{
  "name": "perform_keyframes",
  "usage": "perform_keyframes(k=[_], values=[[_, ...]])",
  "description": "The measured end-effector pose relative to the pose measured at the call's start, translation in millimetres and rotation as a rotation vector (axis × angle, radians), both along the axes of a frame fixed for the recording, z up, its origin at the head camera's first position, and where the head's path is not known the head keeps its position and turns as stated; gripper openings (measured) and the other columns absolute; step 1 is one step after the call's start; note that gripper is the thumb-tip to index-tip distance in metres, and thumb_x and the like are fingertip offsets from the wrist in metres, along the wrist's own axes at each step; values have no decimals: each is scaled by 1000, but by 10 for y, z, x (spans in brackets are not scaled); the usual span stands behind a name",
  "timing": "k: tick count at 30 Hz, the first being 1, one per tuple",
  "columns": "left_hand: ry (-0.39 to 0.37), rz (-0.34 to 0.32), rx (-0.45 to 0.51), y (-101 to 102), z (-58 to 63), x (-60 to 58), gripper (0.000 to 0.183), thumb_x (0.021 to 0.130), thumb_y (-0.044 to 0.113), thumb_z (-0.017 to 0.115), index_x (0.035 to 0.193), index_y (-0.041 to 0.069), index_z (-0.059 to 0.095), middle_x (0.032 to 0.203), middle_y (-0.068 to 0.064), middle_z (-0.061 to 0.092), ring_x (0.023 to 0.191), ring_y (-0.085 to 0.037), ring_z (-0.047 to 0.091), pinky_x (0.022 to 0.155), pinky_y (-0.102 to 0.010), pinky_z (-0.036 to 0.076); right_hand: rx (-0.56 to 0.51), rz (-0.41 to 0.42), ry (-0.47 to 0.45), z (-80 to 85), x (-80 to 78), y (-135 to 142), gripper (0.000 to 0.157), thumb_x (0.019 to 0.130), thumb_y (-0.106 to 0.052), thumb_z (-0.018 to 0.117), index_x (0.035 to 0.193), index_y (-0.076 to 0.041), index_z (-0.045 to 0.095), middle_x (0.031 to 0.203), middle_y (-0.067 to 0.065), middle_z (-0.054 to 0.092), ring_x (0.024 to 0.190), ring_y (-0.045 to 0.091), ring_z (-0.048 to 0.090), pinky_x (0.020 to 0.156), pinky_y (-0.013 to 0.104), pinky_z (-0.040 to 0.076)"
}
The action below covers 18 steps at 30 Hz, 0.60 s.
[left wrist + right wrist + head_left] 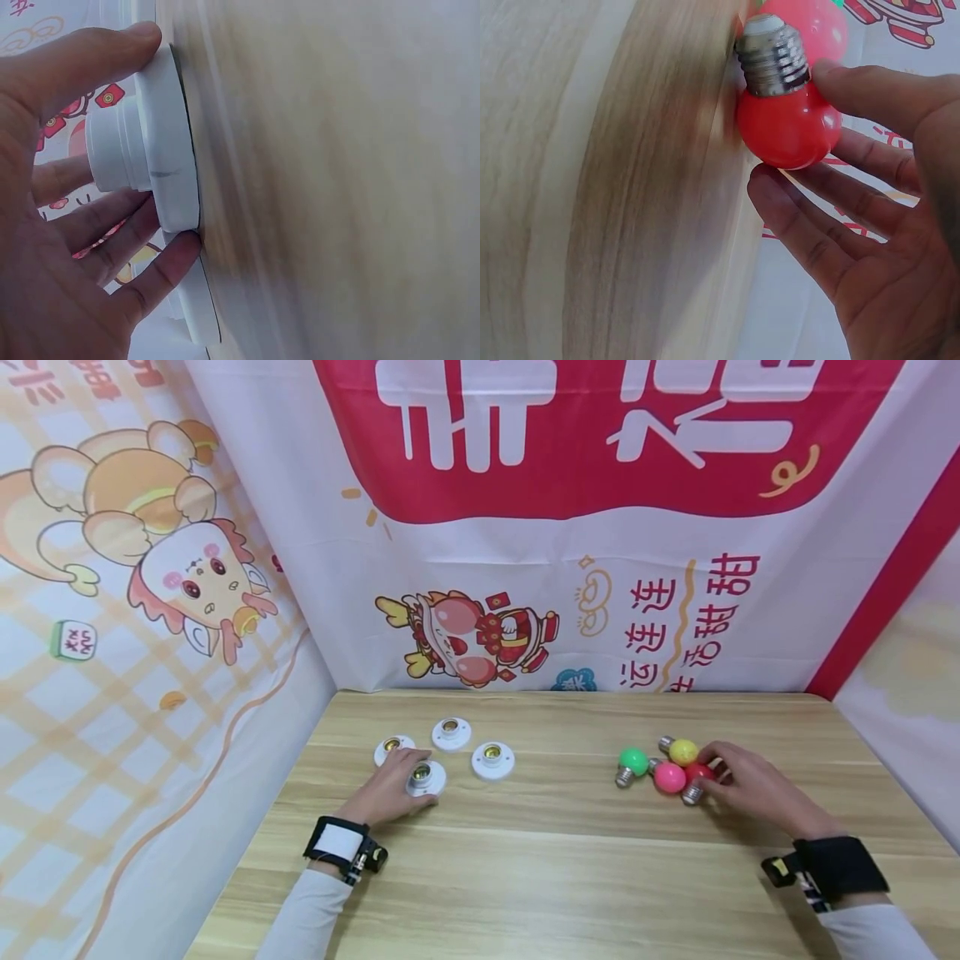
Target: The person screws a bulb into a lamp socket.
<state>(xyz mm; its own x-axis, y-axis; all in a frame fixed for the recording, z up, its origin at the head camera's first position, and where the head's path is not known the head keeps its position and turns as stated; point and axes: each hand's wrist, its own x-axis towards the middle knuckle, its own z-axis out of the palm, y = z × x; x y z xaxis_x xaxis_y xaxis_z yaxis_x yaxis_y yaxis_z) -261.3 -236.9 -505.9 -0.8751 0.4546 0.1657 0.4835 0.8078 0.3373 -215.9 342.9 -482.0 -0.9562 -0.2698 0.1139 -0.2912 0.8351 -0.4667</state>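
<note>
In the head view, my left hand [386, 792] grips a white round screw lamp holder [429, 783] by its base. The left wrist view shows the thumb and little finger at opposite edges of that base, which sits flat on the wood. My right hand [753, 785] holds a red light bulb [787, 131] between thumb and fingers; its metal screw cap points toward the near side. Against the red bulb lies a pink bulb [670, 778], with a yellow bulb [683, 752] behind and a green bulb [633, 762] to the left.
Three more lamp holders stand near the left hand: one behind it [390, 748], one at the back [451, 735] and one to the right [492, 762]. The wooden table [525, 877] ends at a printed cloth [465, 552] hanging behind; more cloth hangs at both sides.
</note>
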Motion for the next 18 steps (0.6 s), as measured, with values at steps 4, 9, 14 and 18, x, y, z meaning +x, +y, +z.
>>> perform_keyframes(k=[4, 9, 14, 18], values=[[-29, 17, 25, 13, 3, 12, 86, 69, 48, 82, 136, 3, 50, 134, -15, 52, 126, -29, 40, 108, -48, 36, 11, -5, -13, -17, 2, -13, 36, 87, -23, 70, 115, -3, 59, 101, 11, 64, 86, 22, 61, 67, 36, 57], [-56, 19, 46, 27, -6, 22, 85, 65, 50, 83, 130, 3, 54, 128, -11, 56, 122, -27, 42, 107, -45, 38, 34, -14, -22, -19, 16, -30, 38, 87, -20, 70, 119, -2, 59, 99, 8, 65, 84, 20, 60, 66, 34, 56], [-57, 21, 55, 31, -33, 19, 80, 64, 49, 84, 126, 5, 56, 124, -9, 58, 118, -25, 44, 104, -43, 41, 42, -19, -29, -32, 24, -28, 40, 87, -21, 69, 121, -2, 59, 96, 6, 65, 83, 19, 59, 65, 33, 55], [-67, 29, 54, 28, -42, 23, 77, 65, 48, 84, 126, 8, 56, 127, -9, 56, 119, -24, 44, 103, -44, 42, 42, -16, -35, -44, 24, -20, 42, 88, -22, 69, 122, -1, 58, 95, 6, 64, 83, 19, 58, 65, 32, 54]])
